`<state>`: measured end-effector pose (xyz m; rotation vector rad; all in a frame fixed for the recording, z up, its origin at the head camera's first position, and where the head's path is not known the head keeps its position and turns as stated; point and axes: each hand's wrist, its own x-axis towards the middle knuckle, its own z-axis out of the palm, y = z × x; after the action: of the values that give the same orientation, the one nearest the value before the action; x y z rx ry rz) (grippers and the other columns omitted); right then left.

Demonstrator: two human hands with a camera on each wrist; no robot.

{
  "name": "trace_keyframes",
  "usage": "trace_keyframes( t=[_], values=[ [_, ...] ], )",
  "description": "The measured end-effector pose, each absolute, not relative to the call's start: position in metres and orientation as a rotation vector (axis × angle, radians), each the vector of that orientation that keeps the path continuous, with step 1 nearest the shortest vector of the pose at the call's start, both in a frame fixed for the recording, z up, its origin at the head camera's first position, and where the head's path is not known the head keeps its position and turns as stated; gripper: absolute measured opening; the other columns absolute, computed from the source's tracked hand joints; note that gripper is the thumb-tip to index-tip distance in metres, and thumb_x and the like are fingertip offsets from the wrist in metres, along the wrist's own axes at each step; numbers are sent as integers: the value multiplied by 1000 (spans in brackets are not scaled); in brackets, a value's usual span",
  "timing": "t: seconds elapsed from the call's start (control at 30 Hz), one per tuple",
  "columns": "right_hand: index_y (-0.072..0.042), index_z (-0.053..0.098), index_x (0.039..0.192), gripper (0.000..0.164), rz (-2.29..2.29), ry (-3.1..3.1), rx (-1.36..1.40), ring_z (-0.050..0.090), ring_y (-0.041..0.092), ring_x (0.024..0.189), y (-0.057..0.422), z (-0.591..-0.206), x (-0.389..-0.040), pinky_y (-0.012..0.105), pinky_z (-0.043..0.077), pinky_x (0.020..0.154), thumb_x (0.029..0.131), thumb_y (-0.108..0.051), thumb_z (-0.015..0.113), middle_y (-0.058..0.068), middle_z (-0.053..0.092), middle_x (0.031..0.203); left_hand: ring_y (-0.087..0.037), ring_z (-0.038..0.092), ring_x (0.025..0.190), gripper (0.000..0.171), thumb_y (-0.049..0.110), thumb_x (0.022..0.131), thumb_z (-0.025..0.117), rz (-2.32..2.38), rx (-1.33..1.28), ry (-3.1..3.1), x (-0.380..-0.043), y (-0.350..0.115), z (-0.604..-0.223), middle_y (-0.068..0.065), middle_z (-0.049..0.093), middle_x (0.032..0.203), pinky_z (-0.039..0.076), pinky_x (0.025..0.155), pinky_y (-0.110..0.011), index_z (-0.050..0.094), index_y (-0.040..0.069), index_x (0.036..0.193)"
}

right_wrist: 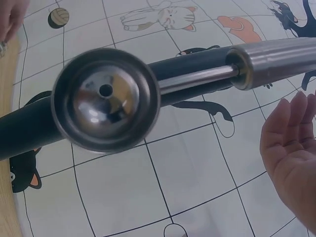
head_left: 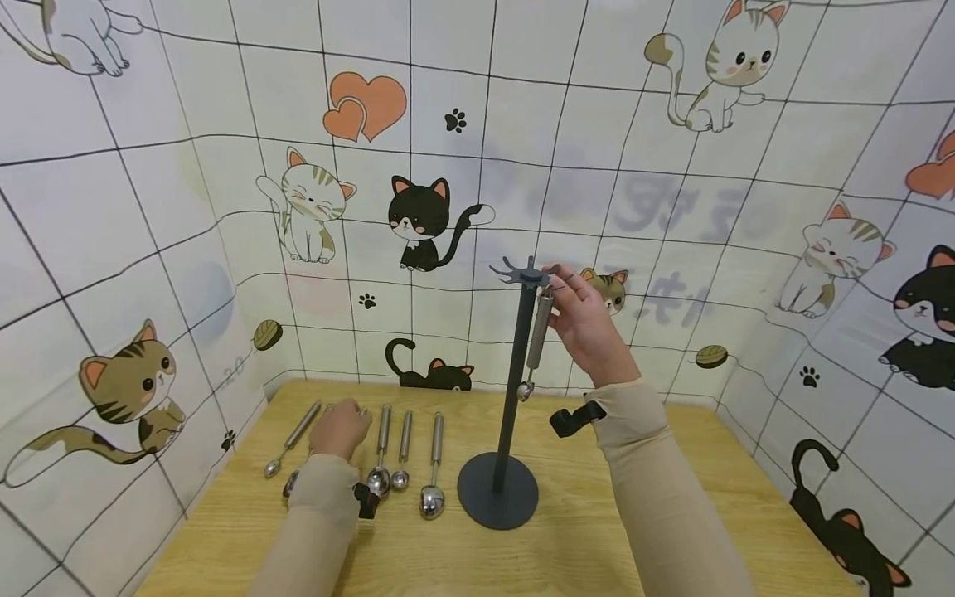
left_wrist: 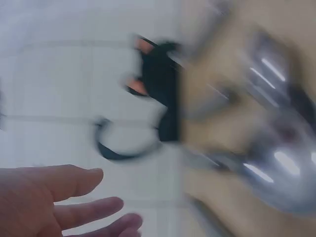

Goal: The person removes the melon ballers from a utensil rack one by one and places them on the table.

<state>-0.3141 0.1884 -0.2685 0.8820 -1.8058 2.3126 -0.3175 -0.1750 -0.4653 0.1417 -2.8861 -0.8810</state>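
Note:
My right hand (head_left: 585, 327) is at the hooks atop a dark grey stand (head_left: 515, 373), its fingers pinching the upper end of a metal melon baller (head_left: 540, 336). The baller hangs bowl down alongside the post. In the right wrist view its round bowl (right_wrist: 106, 98) shows a small hole, and part of the right hand (right_wrist: 294, 153) lies beside the handle; the grip is out of frame. On the left, my left hand (head_left: 341, 429) hovers over a row of metal scoops, fingers spread and holding nothing. A scoop (head_left: 291, 481) is mostly hidden beneath that arm.
On the wooden table (head_left: 597, 514) lie a slim scoop (head_left: 294, 439) at far left and, right of the left hand, a scoop (head_left: 382, 448), a smaller one (head_left: 404, 452) and a larger one (head_left: 434, 468). Cat-print sheeting (head_left: 522, 191) surrounds the table.

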Motion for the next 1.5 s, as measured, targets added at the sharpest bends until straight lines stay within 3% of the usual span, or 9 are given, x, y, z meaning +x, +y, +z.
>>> trace_keyframes(
  t=[0.07, 0.17, 0.3, 0.53, 0.73, 0.9, 1.13, 1.3, 1.5],
  values=[
    [-15, 54, 126, 21, 2329, -1789, 872, 45, 14, 90, 190, -268, -313, 30, 38, 78, 107, -26, 52, -2, 47, 101, -24, 60, 68, 42, 27, 103, 54, -936, 56, -2877, -313, -163, -444, -18, 70, 108, 51, 58, -41, 62, -3, 131],
    [-13, 53, 128, 24, 2349, -1775, 852, 46, 14, 89, 192, -268, -311, 29, 39, 77, 107, -25, 52, -2, 48, 101, -25, 66, 86, 41, 28, 104, 55, -1038, -131, -2799, -304, -138, -412, -17, 68, 122, 54, 72, -45, 61, 3, 136],
    [-12, 52, 130, 26, 2346, -1777, 833, 45, 14, 88, 194, -268, -309, 29, 39, 77, 108, -24, 51, -1, 47, 101, -24, 67, 98, 35, 25, 104, 59, -1191, -417, -2596, -285, -97, -377, -9, 71, 116, 55, 82, -45, 63, 10, 135],
    [-13, 54, 129, 25, 2331, -1777, 823, 46, 14, 91, 198, -269, -308, 30, 40, 79, 107, -26, 51, -1, 49, 105, -17, 67, 99, 31, 21, 103, 63, -1352, -782, -2357, -254, -30, -340, -2, 71, 109, 54, 88, -42, 65, 12, 133],
    [-10, 46, 147, 57, 2286, -1857, 763, 52, 16, 103, 199, -272, -308, 33, 43, 86, 99, -38, 57, 1, 51, 117, -17, 67, 106, 38, 25, 100, 67, -1282, -673, -2282, -243, 7, -336, -3, 72, 116, 56, 86, -39, 64, 10, 135],
    [-15, 38, 157, 82, 2261, -1887, 753, 51, 17, 106, 202, -273, -309, 35, 41, 91, 86, -55, 49, 1, 49, 119, -19, 69, 98, 33, 25, 96, 73, -1010, -542, -2166, -238, 28, -339, -4, 73, 109, 58, 73, -33, 70, 9, 125],
    [-19, 42, 154, 66, 2268, -1826, 776, 51, 19, 108, 204, -273, -310, 35, 44, 92, 98, -55, 38, 2, 52, 123, -21, 65, 90, 27, 18, 96, 73, -1012, -611, -2035, -234, 46, -326, -9, 68, 104, 56, 74, -32, 70, 3, 118],
    [-20, 41, 154, 58, 2262, -1819, 789, 49, 17, 105, 205, -271, -308, 31, 45, 82, 104, -49, 39, 5, 51, 128, -22, 70, 91, 36, 20, 96, 73, -1053, -581, -2077, -237, 51, -321, -11, 73, 105, 58, 77, -33, 66, 0, 125],
    [-18, 40, 155, 54, 2251, -1846, 787, 51, 18, 106, 204, -266, -306, 30, 49, 83, 106, -41, 45, 4, 49, 128, -19, 75, 91, 43, 22, 96, 73, -1116, -514, -2130, -242, 54, -312, -8, 77, 105, 60, 75, -32, 63, 0, 131]
  ],
)
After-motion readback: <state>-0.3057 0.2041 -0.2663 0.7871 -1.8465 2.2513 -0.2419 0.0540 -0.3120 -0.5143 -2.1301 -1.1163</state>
